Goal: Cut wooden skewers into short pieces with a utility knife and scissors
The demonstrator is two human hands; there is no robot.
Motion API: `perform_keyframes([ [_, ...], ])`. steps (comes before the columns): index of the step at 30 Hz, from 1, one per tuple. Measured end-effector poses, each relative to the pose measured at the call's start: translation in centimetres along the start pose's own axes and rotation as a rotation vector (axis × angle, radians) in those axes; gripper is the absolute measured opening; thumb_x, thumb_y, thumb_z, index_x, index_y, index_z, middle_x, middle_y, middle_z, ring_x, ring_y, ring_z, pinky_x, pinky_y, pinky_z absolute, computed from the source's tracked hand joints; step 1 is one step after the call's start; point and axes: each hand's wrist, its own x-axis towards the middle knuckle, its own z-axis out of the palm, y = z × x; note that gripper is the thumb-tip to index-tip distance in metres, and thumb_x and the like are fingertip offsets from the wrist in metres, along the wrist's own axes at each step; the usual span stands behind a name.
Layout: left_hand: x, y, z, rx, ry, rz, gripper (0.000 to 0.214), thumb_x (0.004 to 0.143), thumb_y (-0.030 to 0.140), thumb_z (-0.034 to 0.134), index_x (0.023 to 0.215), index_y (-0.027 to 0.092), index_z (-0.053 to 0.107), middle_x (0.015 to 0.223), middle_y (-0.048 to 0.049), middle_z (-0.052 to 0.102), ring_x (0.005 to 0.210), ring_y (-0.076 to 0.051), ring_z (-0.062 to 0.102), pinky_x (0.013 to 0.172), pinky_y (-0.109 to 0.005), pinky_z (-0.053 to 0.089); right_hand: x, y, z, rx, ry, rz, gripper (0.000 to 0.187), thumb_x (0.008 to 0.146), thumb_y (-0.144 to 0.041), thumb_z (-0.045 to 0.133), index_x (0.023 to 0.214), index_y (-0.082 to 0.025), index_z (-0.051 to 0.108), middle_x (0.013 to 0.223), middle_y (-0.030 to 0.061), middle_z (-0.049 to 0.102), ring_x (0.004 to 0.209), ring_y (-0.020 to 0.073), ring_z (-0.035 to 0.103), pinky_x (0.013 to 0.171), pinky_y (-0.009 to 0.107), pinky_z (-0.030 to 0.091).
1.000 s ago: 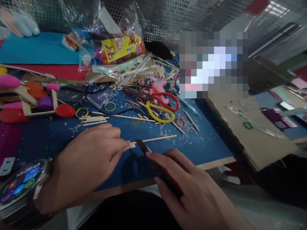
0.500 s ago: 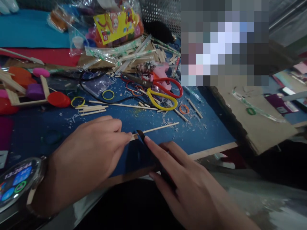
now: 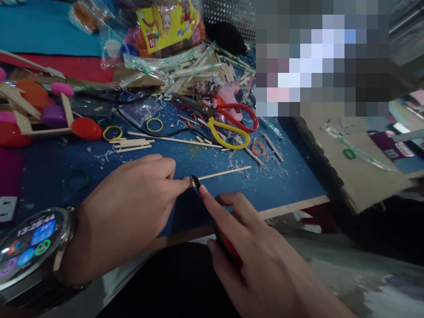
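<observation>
A thin wooden stick [image 3: 227,172] lies on the blue tabletop, its left end under the fingertips of my left hand [image 3: 139,198], which is closed around it. My right hand [image 3: 255,247] grips a craft knife [image 3: 220,236] with a dark blade and some red on the handle. My index finger presses along the back of the knife. The blade tip touches or nearly touches the stick just right of my left fingertips. Behind my left hand lie several short cut sticks [image 3: 132,144] in a small pile.
Scissors [image 3: 233,126] with red and yellow handles lie beyond the stick, among rubber bands [image 3: 154,124], shavings and a pink object [image 3: 228,96]. At left stands a stick frame with coloured discs [image 3: 86,128]. A bag [image 3: 168,26] sits behind; cardboard [image 3: 361,176] lies right.
The view has shifted slightly, so most things sit a little further right. My left fingertips have come closer to the blade. Both hands keep their hold.
</observation>
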Motion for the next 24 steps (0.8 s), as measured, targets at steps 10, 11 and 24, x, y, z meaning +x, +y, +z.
perform_keyframes([
  [10, -0.1, 0.0, 0.0, 0.004, -0.032, -0.018, 0.032, 0.099, 0.028, 0.042, 0.087, 0.019, 0.07, 0.074, -0.0054, 0.052, 0.068, -0.022, 0.047, 0.059, -0.036, 0.033, -0.2, 0.2, 0.0, 0.157, 0.026, 0.001, 0.07, 0.086, -0.011, 0.048, 0.156, -0.01, 0.037, 0.121, 0.0145, 0.059, 0.116, 0.0232, 0.061, 0.095, 0.032, 0.062],
  [11, 0.0, 0.0, 0.0, 0.002, -0.028, -0.018, 0.033, 0.1, 0.029, 0.041, 0.086, 0.019, 0.069, 0.074, -0.0054, 0.052, 0.067, -0.022, 0.046, 0.059, -0.036, 0.032, -0.2, 0.2, 0.1, 0.166, 0.035, -0.005, 0.07, 0.087, -0.011, 0.048, 0.156, -0.01, 0.037, 0.12, 0.0137, 0.06, 0.117, 0.0234, 0.06, 0.094, 0.031, 0.062],
  [24, 0.0, 0.0, 0.3, 0.014, -0.007, 0.009, 0.04, 0.102, 0.034, 0.039, 0.081, 0.019, 0.069, 0.069, -0.004, 0.048, 0.064, -0.021, 0.043, 0.059, -0.036, 0.03, -1.1, 0.1, 1.5, 0.198, 0.127, 0.01, 0.071, 0.087, -0.009, 0.046, 0.157, -0.016, 0.037, 0.123, 0.011, 0.053, 0.113, 0.0219, 0.059, 0.088, 0.032, 0.061],
])
